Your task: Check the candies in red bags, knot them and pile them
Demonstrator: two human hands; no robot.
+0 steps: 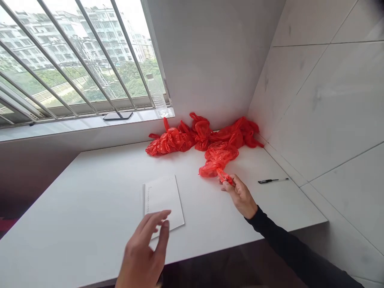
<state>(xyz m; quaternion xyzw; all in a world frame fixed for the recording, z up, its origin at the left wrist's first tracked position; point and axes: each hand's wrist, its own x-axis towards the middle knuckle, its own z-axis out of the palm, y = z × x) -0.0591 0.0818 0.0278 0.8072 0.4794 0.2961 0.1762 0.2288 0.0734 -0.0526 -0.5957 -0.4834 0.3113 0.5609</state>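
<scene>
My right hand (238,194) grips the gathered end of a red plastic bag (214,162), whose crumpled body rests on the white table. Behind it, more red plastic bags (172,141) are heaped along the wall, bunched or knotted; what they contain is hidden. My left hand (147,244) is raised in front of a white notebook (165,196), fingers curved and apart, with nothing in them. The hand covers the notebook's near left corner. Whether they touch I cannot tell, but the fingers seem to hover above it.
A black pen (268,181) lies at the table's right side, near the tiled wall (336,112). On the windowsill are a dark phone (118,116) and a clear plastic bottle (157,98). Metal bars (99,48) cross the window. The white table's (84,208) front edge runs below my hands.
</scene>
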